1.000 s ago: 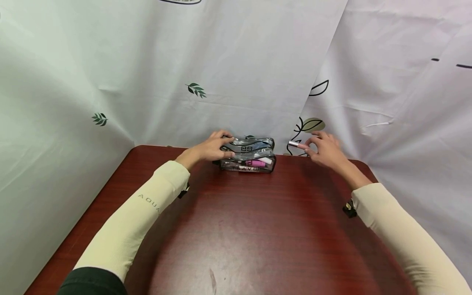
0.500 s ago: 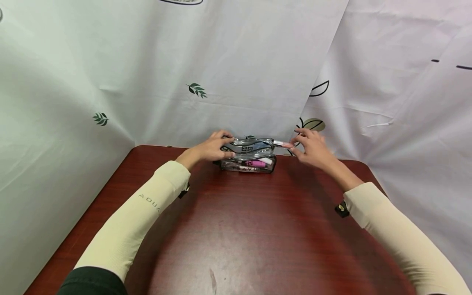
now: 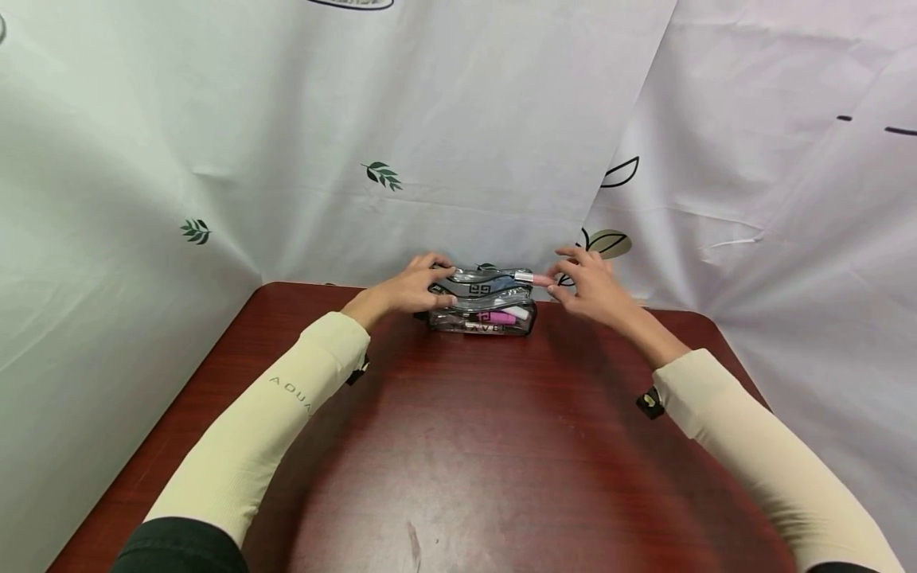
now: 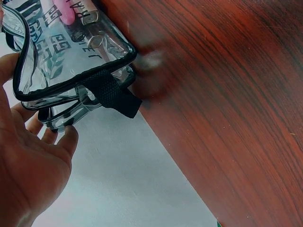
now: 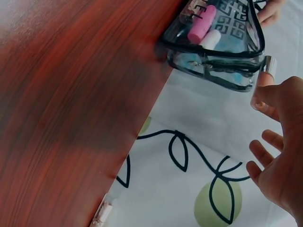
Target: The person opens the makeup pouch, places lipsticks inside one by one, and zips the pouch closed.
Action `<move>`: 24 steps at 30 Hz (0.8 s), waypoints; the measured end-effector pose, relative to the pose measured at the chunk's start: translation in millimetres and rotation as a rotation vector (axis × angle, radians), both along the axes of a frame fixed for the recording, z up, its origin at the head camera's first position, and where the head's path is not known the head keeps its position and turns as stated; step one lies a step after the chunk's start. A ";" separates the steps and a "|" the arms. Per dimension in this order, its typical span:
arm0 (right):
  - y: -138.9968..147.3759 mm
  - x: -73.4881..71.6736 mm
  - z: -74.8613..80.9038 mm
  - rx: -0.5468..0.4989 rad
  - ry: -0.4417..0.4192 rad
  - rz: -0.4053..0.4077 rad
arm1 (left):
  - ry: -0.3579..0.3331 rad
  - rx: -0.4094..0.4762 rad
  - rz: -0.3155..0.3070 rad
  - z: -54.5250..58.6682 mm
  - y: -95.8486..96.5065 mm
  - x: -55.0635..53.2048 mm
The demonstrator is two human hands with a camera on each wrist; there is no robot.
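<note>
A clear pouch [image 3: 481, 290] with black trim stands at the table's far edge, its top opening parted. At its left end, my left hand [image 3: 410, 288] holds the rims, thumb at the front and fingers at the back. Through the wall show a pink tube [image 5: 202, 24] and a white-ended item [image 5: 210, 39]. My right hand [image 3: 591, 288] pinches a lip gloss tube [image 3: 526, 278], pink with a silver cap, between thumb and forefinger. The cap points left, at the pouch's upper right corner, and overlaps it in the head view. The other right fingers are spread.
The red-brown wooden table [image 3: 458, 446] ends at a white printed cloth [image 3: 487, 143] hanging close behind the pouch. A small clear container [image 5: 102, 212] with pale contents lies at the table edge in the right wrist view. A black strap [image 4: 111, 94] sticks out from the pouch's end.
My right hand has moved left with the lip gloss tube, from well right of the pouch to its upper right corner. The left hand and pouch have stayed still.
</note>
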State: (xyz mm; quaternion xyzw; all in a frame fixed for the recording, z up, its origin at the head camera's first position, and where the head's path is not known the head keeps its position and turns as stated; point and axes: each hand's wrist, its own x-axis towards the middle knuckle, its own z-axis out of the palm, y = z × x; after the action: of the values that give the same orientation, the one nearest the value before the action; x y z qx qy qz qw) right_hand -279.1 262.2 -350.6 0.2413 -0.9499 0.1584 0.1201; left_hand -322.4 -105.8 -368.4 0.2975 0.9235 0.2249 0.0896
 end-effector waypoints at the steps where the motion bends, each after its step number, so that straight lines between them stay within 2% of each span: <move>1: -1.1 -0.3 -0.3 -0.001 0.000 0.004 | 0.003 -0.002 -0.001 0.0 0.3 0.0; 12: -8.0 1.1 -0.8 0.014 -0.026 0.005 | 0.003 0.000 -0.004 0.5 1.9 0.5; 24: -13.1 -2.1 -4.3 -0.004 -0.005 0.032 | -0.002 -0.005 -0.003 -0.1 1.6 0.0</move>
State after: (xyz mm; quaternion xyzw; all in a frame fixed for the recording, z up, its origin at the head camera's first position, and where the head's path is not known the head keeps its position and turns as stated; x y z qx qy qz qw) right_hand -281.1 249.1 -354.9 0.2557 -0.9459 0.1628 0.1157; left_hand -322.4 -104.2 -368.5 0.2984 0.9236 0.2225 0.0917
